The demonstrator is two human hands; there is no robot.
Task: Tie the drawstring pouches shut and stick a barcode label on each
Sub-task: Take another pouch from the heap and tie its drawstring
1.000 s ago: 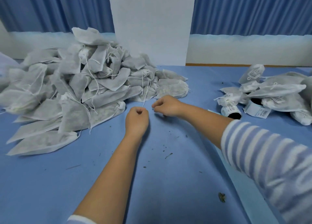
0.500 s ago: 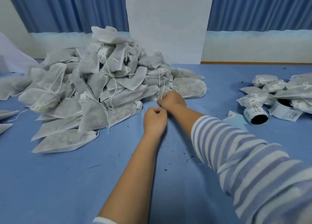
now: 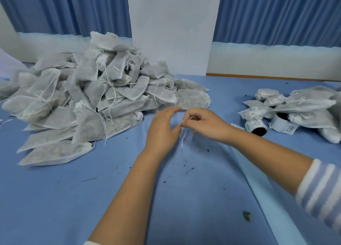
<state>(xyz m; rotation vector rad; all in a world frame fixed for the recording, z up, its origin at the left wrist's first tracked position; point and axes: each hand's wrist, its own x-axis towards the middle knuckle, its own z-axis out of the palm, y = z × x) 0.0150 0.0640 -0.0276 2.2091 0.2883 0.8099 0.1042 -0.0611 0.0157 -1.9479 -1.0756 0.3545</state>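
- The left hand (image 3: 162, 127) and the right hand (image 3: 205, 123) are held close together over the blue worktop (image 3: 55, 198), just in front of a large heap of pouches (image 3: 92, 100).
- A thin white drawstring (image 3: 183, 139) is pinched by the curled fingers (image 3: 191, 115) of the right hand, and its loose end hangs down between the two hands.
- The fingers (image 3: 173, 109) of the left hand are blurred. The thumb is seen next to the string, but it cannot be told if the string is grasped by this hand.
- The pouch to which the string belongs cannot be made out; the nearest pouch (image 3: 192, 100) lies just behind the hands.
- A smaller group of pouches (image 3: 304, 106) is placed at the right side, well apart from the heap, and some of them carry barcode labels.
- Two label rolls (image 3: 256, 126) are lying beside this group.
- Dark crumbs (image 3: 190, 170) are scattered on the worktop near the forearms.
- A striped sleeve (image 3: 323, 189) is worn on the right arm.
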